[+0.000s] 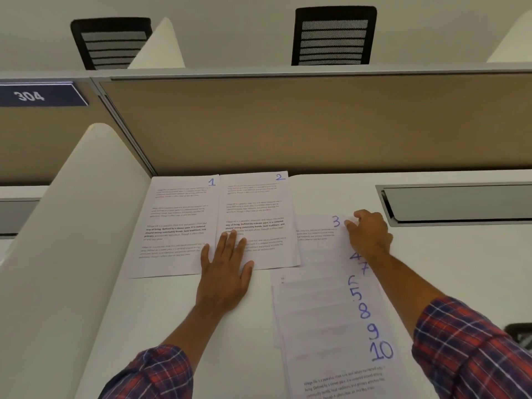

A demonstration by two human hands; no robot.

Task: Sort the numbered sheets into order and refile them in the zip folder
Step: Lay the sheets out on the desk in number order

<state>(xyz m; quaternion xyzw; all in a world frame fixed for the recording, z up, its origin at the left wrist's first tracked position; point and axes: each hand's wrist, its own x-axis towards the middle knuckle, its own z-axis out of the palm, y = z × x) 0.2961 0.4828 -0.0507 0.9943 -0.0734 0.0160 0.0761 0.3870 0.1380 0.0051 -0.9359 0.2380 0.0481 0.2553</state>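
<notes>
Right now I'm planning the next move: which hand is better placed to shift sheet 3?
Right. The right hand touches sheet 3 at its top corner; the left hand lies flat on sheet 1 and sheet 2, apparently pinning them.

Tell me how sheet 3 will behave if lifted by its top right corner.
Sheet 3 looks like one thin page, so it would probably droop, floppy and light. Sheet 2 and the fanned stack seem to overlap it, so pulling may drag them along.
</notes>
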